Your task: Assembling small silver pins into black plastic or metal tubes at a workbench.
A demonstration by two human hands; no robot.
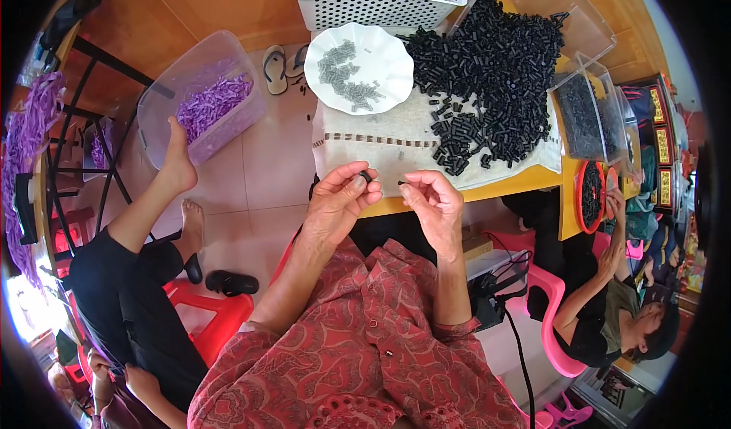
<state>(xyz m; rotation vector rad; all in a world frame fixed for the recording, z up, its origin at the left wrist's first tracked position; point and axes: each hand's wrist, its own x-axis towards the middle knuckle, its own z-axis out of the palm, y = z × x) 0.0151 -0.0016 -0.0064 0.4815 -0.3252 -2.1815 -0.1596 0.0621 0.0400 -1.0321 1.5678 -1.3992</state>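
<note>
My left hand (340, 195) is closed around a small black cylindrical piece (365, 176), whose end shows between thumb and fingers. Opposite it, the thumb and forefinger of my right hand (434, 204) pinch a tiny dark bit (401, 183), too small to name. The two hands are a short way apart, just off the table's near edge. Beyond them, a white wavy-rimmed plate (396, 71) carries many small translucent grey pieces (346, 71). A large heap of short black cylinders (487, 71) spreads over the pale cloth (365, 151) to the right of the plate.
A white perforated basket (373, 10) of black pieces stands behind the plate. Clear bins (590, 109) and a red basket (590, 197) line the right side. Left are a tub (247, 117) of purple strips, a seated person's legs (145, 254) and a red stool (209, 318). Another person (609, 307) sits right.
</note>
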